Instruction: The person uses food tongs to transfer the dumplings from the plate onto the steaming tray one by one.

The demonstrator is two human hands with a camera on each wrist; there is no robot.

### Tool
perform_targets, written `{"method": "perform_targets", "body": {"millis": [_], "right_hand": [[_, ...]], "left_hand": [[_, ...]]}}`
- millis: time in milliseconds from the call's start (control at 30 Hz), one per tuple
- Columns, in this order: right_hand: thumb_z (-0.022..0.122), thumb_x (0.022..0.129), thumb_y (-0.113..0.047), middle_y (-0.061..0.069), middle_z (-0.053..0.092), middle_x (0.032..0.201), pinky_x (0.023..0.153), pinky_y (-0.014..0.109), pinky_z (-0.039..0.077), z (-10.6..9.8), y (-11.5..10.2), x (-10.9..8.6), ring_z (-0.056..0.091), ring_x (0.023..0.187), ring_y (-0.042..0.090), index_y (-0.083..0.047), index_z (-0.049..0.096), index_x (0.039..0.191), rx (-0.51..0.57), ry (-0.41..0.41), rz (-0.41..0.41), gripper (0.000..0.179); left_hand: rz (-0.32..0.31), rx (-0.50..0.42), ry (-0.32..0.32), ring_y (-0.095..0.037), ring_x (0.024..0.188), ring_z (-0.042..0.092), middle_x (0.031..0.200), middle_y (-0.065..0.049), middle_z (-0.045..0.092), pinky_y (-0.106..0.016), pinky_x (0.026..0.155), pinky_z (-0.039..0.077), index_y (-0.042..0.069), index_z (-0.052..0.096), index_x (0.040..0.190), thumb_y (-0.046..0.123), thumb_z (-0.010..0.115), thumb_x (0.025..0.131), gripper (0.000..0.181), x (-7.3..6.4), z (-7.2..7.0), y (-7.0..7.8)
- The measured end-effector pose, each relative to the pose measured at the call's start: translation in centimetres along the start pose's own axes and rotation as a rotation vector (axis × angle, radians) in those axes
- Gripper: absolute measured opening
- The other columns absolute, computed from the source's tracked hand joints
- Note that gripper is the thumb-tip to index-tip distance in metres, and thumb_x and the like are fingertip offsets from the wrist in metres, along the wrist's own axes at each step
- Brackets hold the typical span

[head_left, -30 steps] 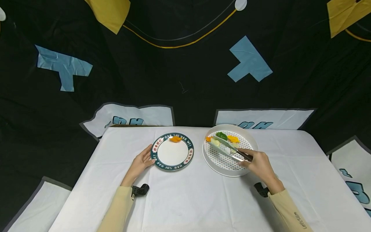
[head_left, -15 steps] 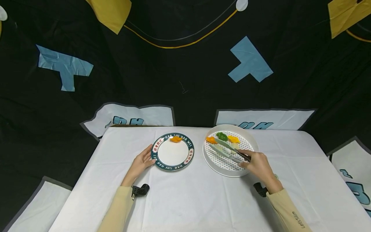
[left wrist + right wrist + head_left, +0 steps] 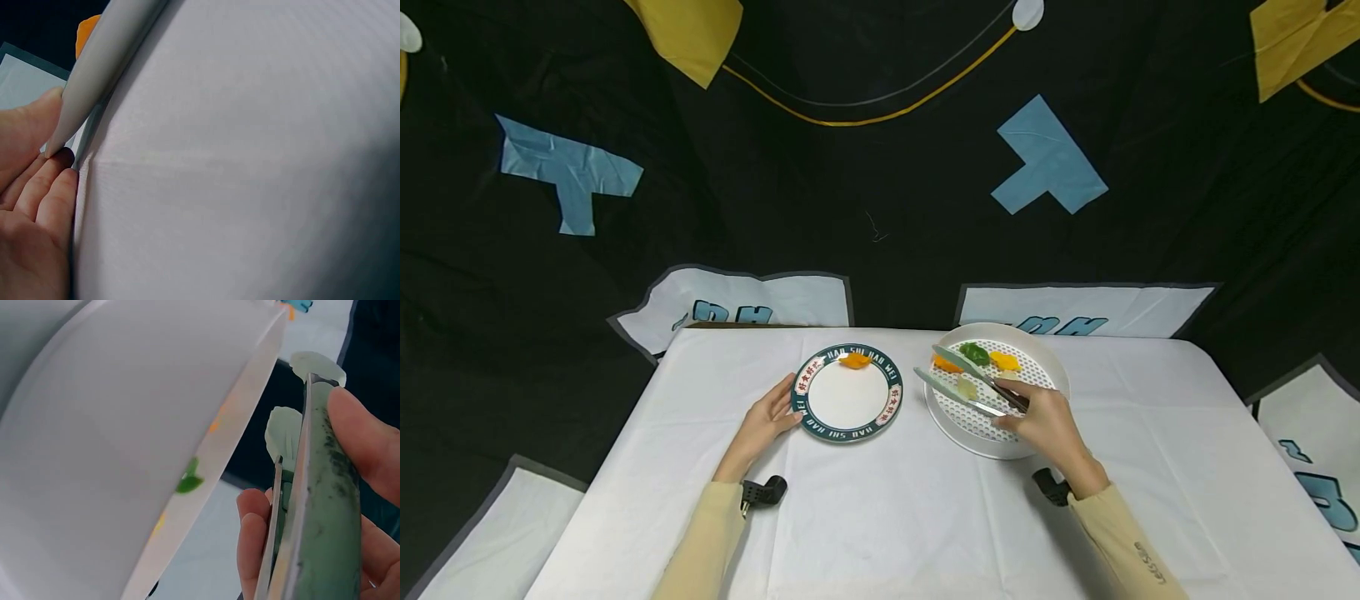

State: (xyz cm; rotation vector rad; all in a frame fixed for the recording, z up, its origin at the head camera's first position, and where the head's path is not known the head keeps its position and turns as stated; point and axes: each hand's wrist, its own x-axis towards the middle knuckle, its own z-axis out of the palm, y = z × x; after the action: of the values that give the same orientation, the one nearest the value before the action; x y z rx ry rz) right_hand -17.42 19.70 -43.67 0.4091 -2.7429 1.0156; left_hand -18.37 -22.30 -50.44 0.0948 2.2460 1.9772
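My left hand (image 3: 763, 425) grips the near-left rim of a round plate (image 3: 846, 396) with a dark green lettered border. In the left wrist view, the thumb lies over the plate's edge (image 3: 112, 56) and fingers are beneath. An orange piece (image 3: 854, 360) lies at the plate's far side. My right hand (image 3: 1048, 421) holds tongs (image 3: 964, 367) with pale green tips, spread apart over a white round perforated tray (image 3: 958, 442). Between the tong arms, a pale yellowish piece (image 3: 966, 388) shows in the tray. The right wrist view shows the tongs (image 3: 331, 487) side-on, nothing between their tips.
Also in the tray are a green leafy piece (image 3: 974, 353), a yellow piece (image 3: 1004, 361) and an orange piece (image 3: 947, 364). A white cloth covers the table (image 3: 880, 517). A black curtain (image 3: 820, 217) with blue and yellow patches hangs behind.
The right hand and tongs have moved left, and the tongs' tips now reach over the tray's left rim. The pale piece has shifted nearer within the tray. The left hand and plate stay put.
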Motion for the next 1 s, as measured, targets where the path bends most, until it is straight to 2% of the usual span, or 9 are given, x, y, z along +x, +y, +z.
{"method": "perform_targets", "body": {"millis": [100, 233, 333, 367, 433, 600, 800, 933, 1000], "right_hand": [[0.083, 0.064, -0.004, 0.021, 0.066, 0.111, 0.089, 0.050, 0.053, 0.8, -0.8, 0.4, 0.061, 0.105, 0.036, 0.004, 0.067, 0.115, 0.025, -0.009, -0.021, 0.054], [0.084, 0.064, -0.005, 0.019, 0.068, 0.108, 0.080, 0.046, 0.055, 2.1, -2.0, 1.0, 0.064, 0.094, 0.030, 0.002, 0.068, 0.116, 0.027, -0.034, -0.045, 0.054], [0.085, 0.065, -0.007, 0.018, 0.068, 0.109, 0.080, 0.045, 0.055, 3.0, -3.0, 1.4, 0.064, 0.094, 0.029, 0.000, 0.068, 0.117, 0.027, -0.054, -0.060, 0.055], [0.085, 0.065, -0.007, 0.017, 0.068, 0.110, 0.083, 0.045, 0.055, 3.3, -3.2, 1.6, 0.064, 0.098, 0.029, 0.000, 0.068, 0.117, 0.024, -0.059, -0.070, 0.055], [0.085, 0.065, -0.008, 0.016, 0.068, 0.111, 0.087, 0.045, 0.055, 3.9, -3.8, 1.9, 0.063, 0.102, 0.030, 0.000, 0.068, 0.117, 0.026, -0.067, -0.083, 0.056], [0.085, 0.063, -0.009, 0.013, 0.069, 0.108, 0.082, 0.041, 0.056, 5.5, -4.9, 2.8, 0.065, 0.095, 0.026, -0.001, 0.068, 0.116, 0.024, -0.081, -0.104, 0.056], [0.084, 0.064, -0.007, 0.014, 0.070, 0.106, 0.072, 0.035, 0.056, 6.8, -5.9, 4.2, 0.064, 0.087, 0.023, 0.000, 0.068, 0.116, 0.009, -0.103, -0.109, 0.054], [0.083, 0.064, -0.007, 0.016, 0.071, 0.095, 0.052, 0.028, 0.047, 7.4, -6.4, 5.2, 0.053, 0.060, 0.018, 0.001, 0.068, 0.116, -0.027, -0.113, -0.108, 0.054], [0.083, 0.064, -0.008, 0.014, 0.070, 0.082, 0.046, 0.025, 0.042, 7.7, -6.5, 5.6, 0.046, 0.053, 0.015, 0.000, 0.068, 0.116, -0.064, -0.119, -0.107, 0.055]], "left_hand": [[-0.002, 0.001, -0.002, -0.032, 0.141, 0.022, 0.154, -0.023, 0.019, -0.027, 0.113, 0.025, -0.003, 0.018, 0.150, -0.005, 0.060, 0.090, 0.073, 0.0, 0.0, 0.1], [0.024, 0.027, 0.010, -0.032, 0.140, 0.023, 0.154, -0.022, 0.021, -0.020, 0.110, 0.029, -0.002, 0.019, 0.151, -0.001, 0.062, 0.090, 0.074, 0.3, -0.1, -0.8], [0.049, 0.040, 0.015, -0.033, 0.139, 0.025, 0.153, -0.024, 0.021, -0.018, 0.109, 0.031, -0.003, 0.020, 0.150, 0.001, 0.063, 0.089, 0.075, 0.3, -0.2, -1.0], [0.052, 0.042, 0.012, -0.033, 0.139, 0.024, 0.153, -0.024, 0.021, -0.018, 0.109, 0.031, -0.003, 0.020, 0.150, 0.001, 0.063, 0.089, 0.075, 0.3, -0.2, -1.0], [0.047, 0.040, 0.011, -0.032, 0.140, 0.024, 0.154, -0.023, 0.020, -0.020, 0.110, 0.030, -0.002, 0.019, 0.150, 0.001, 0.063, 0.090, 0.075, 0.3, -0.2, -1.0], [-0.001, 0.026, 0.011, -0.028, 0.141, 0.023, 0.156, -0.016, 0.020, -0.022, 0.112, 0.027, 0.001, 0.019, 0.151, -0.001, 0.062, 0.090, 0.075, 0.2, -0.2, -0.8], [-0.018, 0.033, 0.011, -0.028, 0.141, 0.022, 0.156, -0.017, 0.018, -0.023, 0.112, 0.026, -0.001, 0.018, 0.151, -0.001, 0.061, 0.090, 0.075, 0.3, -0.2, -0.6], [-0.012, 0.027, 0.012, -0.029, 0.141, 0.023, 0.155, -0.018, 0.019, -0.025, 0.113, 0.026, 0.000, 0.018, 0.151, -0.001, 0.061, 0.090, 0.075, 0.2, -0.1, -0.6], [-0.009, 0.022, 0.010, -0.029, 0.141, 0.023, 0.155, -0.019, 0.019, -0.025, 0.113, 0.026, -0.001, 0.018, 0.151, -0.001, 0.062, 0.090, 0.075, 0.2, -0.1, -0.6]]}}
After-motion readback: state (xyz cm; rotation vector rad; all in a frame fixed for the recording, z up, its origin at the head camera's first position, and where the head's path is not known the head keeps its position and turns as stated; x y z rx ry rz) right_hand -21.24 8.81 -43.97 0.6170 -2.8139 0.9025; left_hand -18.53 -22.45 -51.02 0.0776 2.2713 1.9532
